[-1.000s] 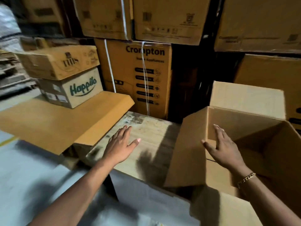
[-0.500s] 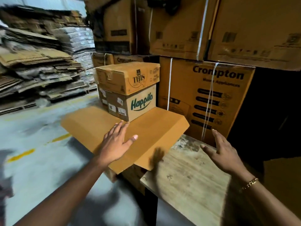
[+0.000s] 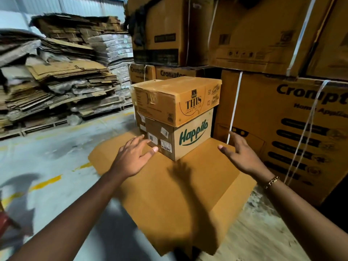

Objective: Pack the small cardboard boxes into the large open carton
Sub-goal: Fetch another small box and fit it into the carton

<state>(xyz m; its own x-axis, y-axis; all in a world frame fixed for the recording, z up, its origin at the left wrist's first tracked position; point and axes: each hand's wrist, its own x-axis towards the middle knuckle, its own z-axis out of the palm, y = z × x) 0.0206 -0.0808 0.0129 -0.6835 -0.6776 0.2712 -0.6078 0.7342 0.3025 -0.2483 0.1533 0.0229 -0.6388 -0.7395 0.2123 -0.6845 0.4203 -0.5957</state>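
Warehouse floor and strapped stock surround a flat cardboard sheet (image 3: 188,194) where two small boxes stand, the THIS box (image 3: 177,98) stacked on the Happilo box (image 3: 194,134). Gripping only the lower box could tip the upper one off (nothing visibly binds them).

The left hand (image 3: 134,157), fingers straight and spread, sits at the Happilo box's near-left corner, possibly touching it; blur hides the contact. The right hand (image 3: 243,155), likewise spread and holding nothing, hovers just right of the stack, apart from it.

Crompton cartons (image 3: 301,119) stand far right. The large open carton is out of view.
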